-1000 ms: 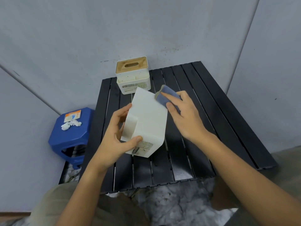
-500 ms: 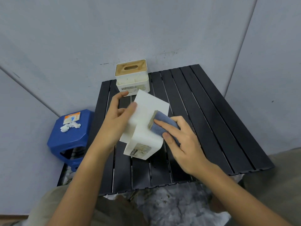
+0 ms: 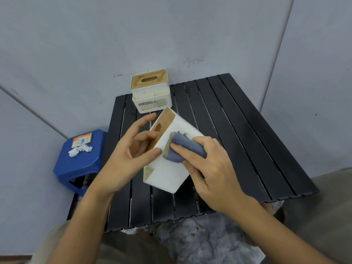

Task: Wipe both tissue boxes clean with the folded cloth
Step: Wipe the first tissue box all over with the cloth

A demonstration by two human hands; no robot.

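A white tissue box (image 3: 167,172) with a wooden slotted lid is tilted on its side above the black slatted table (image 3: 238,141). My left hand (image 3: 131,155) grips it on the lid side, thumb on the white face. My right hand (image 3: 207,168) presses a folded blue cloth (image 3: 181,147) flat on the box's upper white face, beside a dark smudge. A second white tissue box (image 3: 151,92) with a wooden lid stands upright at the table's far edge, against the wall.
A blue plastic stool (image 3: 80,164) stands left of the table, with crumpled white tissue (image 3: 80,150) and a small orange packet (image 3: 82,140) on it. Grey walls close in behind and to the right. My knees are below the table's near edge.
The held box has been turned so its wooden lid faces left and a new white face is up. My left hand shifted its grip to the lid side; the cloth stays pressed on the box.
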